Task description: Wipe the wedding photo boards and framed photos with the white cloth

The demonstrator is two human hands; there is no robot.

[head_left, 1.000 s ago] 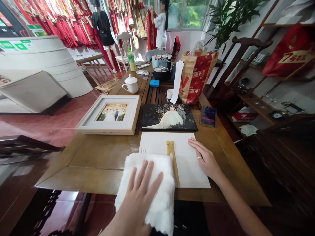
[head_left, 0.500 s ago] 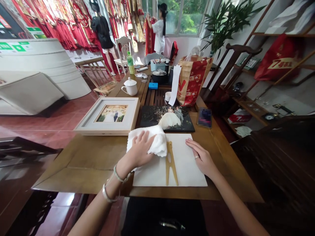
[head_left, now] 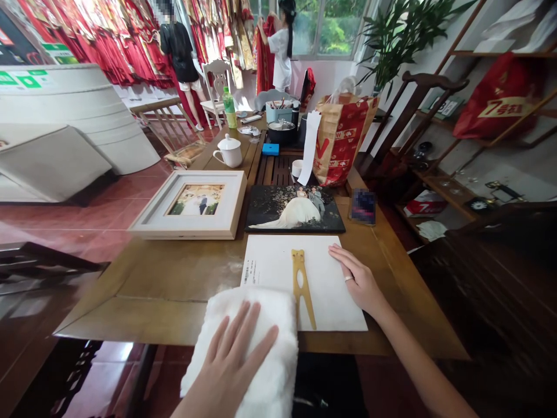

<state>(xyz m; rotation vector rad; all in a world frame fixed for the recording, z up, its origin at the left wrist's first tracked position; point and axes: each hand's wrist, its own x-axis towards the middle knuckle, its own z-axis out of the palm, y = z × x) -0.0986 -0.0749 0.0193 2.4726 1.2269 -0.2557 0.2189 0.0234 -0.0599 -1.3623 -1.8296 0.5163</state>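
My left hand (head_left: 232,354) lies with fingers spread on a folded white towel (head_left: 274,325), which covers the near left of a flat white board (head_left: 270,249) and hangs over the table's front edge. My right hand (head_left: 359,278), wearing a ring, rests its outstretched fingers on the board's right edge. On the board lies a flat yellow piece (head_left: 300,261) with an oval hole and forked legs; the towel hides one leg. Printed text and a barcode (head_left: 248,271) show at the board's left edge. Behind it is a dark wedding photo panel (head_left: 270,203).
A pale framed photo (head_left: 237,203) stands at the left of the wooden table (head_left: 152,278). A phone (head_left: 362,207) is at the right. Farther back are a lidded white cup (head_left: 230,152), a paper bag (head_left: 343,139) and a bottle (head_left: 228,107). Two people stand near hanging red garments.
My left hand has drawn the towel toward me, from the board's upper left to the table's front edge. The barcode has come into view. My right hand has stayed put.
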